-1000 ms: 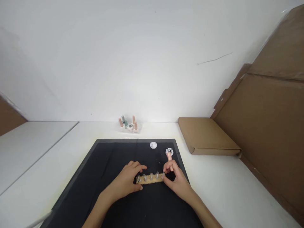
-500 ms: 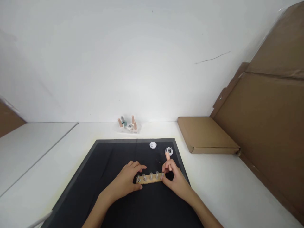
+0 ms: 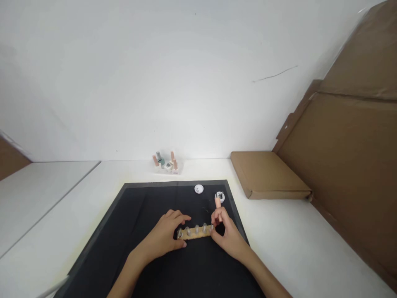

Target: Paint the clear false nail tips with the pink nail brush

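Observation:
A tan strip-shaped stand (image 3: 195, 234) lies crosswise on the black mat, with several clear upright pegs along it that look like nail tips on holders. My left hand (image 3: 169, 233) lies around the stand's left end, thumb and fingers apart on either side of it. In my right hand (image 3: 227, 234) is a peach nail polish brush cap (image 3: 218, 203), its dark brush tip pointing away from me. That hand's thumb and a fingertip meet at the peg on the right end. Whether they pinch it cannot be made out.
Beyond my hands, a small white dish (image 3: 199, 189) and a white round container (image 3: 220, 196) with dark contents sit on the black mat (image 3: 149, 207). A clear tray (image 3: 168, 171) of nail polish bottles stands near the wall. At right lies a flat cardboard box (image 3: 269, 174).
The view has shifted slightly. Both hands stay at the stand's ends, and the peach cap remains in my right hand with almost no movement.

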A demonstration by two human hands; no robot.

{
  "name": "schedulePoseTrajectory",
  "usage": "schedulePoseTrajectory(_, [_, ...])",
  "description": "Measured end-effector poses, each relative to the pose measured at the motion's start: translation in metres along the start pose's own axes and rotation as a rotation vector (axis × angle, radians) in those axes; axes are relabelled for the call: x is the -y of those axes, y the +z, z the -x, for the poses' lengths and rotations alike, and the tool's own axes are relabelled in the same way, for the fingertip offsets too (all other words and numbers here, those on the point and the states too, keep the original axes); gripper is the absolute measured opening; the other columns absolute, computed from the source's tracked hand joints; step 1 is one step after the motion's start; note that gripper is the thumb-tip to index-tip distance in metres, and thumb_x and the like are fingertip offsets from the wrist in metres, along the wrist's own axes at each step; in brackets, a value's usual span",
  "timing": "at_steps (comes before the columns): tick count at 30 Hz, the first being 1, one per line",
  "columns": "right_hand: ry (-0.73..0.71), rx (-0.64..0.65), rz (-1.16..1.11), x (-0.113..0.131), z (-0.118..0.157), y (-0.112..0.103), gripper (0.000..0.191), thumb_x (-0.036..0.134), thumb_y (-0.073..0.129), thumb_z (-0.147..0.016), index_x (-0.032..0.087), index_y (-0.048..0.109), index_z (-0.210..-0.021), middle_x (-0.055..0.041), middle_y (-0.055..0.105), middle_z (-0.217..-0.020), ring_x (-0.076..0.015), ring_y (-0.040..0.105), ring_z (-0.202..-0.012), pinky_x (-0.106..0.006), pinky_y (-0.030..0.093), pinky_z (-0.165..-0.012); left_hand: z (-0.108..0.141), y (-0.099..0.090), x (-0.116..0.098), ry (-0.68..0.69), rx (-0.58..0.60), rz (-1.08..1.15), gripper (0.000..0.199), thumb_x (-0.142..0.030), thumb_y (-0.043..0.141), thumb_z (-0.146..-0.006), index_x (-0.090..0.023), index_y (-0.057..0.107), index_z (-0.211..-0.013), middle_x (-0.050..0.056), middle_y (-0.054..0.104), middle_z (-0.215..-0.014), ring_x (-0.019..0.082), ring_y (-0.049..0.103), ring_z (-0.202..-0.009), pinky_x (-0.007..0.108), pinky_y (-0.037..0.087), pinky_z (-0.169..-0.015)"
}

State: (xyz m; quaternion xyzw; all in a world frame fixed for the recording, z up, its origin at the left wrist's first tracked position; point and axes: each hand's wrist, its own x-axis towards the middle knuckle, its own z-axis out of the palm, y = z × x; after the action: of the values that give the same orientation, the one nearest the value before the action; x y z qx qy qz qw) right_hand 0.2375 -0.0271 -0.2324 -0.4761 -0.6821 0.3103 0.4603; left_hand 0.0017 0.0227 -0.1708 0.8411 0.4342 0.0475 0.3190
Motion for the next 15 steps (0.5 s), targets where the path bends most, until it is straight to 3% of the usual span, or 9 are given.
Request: schedulePoseTrajectory(15, [-0.004, -0.016, 0.030, -0.0036, 0.0005, 0.0016, 0.027, 0.035, 0.061, -0.096, 0.017, 0.062, -0.115, -0.0061, 0.067, -0.110, -0.0176, 0.067, -0.088, -0.036, 0.058, -0.075, -0.0026, 0.0032, 0.0034, 0.001, -0.002, 0.002, 0.055, -0.024, 0.075, -0.071, -0.025, 0.064, -0.125, 0.006, 0.065, -0.114, 0.031, 0.054, -0.112, 0.041, 0.040, -0.099])
